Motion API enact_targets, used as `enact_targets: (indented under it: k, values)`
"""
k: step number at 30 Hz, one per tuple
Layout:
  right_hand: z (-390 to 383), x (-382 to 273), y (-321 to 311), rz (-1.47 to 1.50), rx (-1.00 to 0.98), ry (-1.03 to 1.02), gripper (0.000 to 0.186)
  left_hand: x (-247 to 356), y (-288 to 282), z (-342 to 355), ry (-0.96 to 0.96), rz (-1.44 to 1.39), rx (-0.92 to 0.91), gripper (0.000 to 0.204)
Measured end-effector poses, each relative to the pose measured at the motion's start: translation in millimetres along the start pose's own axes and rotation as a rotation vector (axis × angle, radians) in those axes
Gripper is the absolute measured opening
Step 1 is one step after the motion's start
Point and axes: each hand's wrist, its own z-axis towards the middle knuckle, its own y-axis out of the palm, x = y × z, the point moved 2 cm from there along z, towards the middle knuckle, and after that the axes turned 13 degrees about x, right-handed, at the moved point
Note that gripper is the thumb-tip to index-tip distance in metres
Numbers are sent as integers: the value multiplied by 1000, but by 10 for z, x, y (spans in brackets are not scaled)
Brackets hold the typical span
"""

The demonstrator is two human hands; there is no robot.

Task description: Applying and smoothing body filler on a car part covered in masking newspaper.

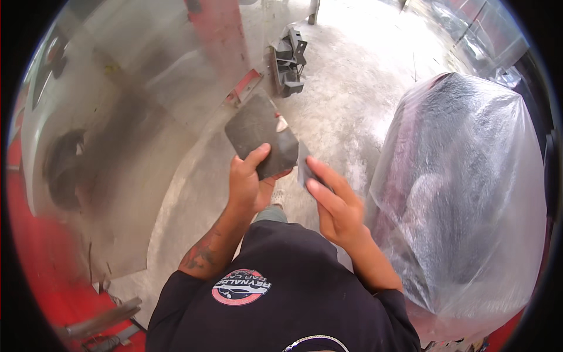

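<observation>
My left hand (246,182) grips a dark grey flat mixing board (253,126) by its near edge, the thumb on top and the fingers underneath. Near the board's right edge sits a small whitish dab of paste (281,124) with a bit of red at its tip. My right hand (340,205) pinches a thin grey spreader (302,164) between thumb and fingers. The spreader's blade is at the board's right edge; whether they touch I cannot tell.
At the right stands a large shape wrapped in clear plastic sheeting (463,193). Ahead are a red post (220,35), a red metal bracket (243,87) and a black part (290,61) on the concrete floor (346,88). A dark wheel (64,170) shows at left.
</observation>
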Motion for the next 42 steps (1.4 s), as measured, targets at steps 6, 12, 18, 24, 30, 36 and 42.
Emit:
enact_targets:
  k: [6, 12, 18, 24, 30, 36, 42]
  values:
    - [487, 1494, 4, -431, -74, 211, 52, -25, 706, 1292, 9, 139, -162, 27]
    - [1215, 2161, 108, -596, 121, 200, 51, -377, 1406, 2181, 473, 601, -241, 25]
    - [1669, 3265, -243, -627, 185, 272, 49, -995, 2224, 3071, 511, 640, -286, 24]
    - [2112, 4457, -720, -595, 220, 257, 48, -1563, 3157, 3944, 599, 714, -314, 22]
    - [2692, 5320, -1322, -376, 285, 24, 45, -1960, 4083, 5013, 74, 374, -302, 26]
    - [2870, 6942, -1622, -510, 71, 285, 59, -2441, 4880, 6055, -310, 159, -473, 32]
    - [3530, 8075, -1977, 169, 651, 854, 34, -2963, 5677, 7339, -15, 392, -519, 23]
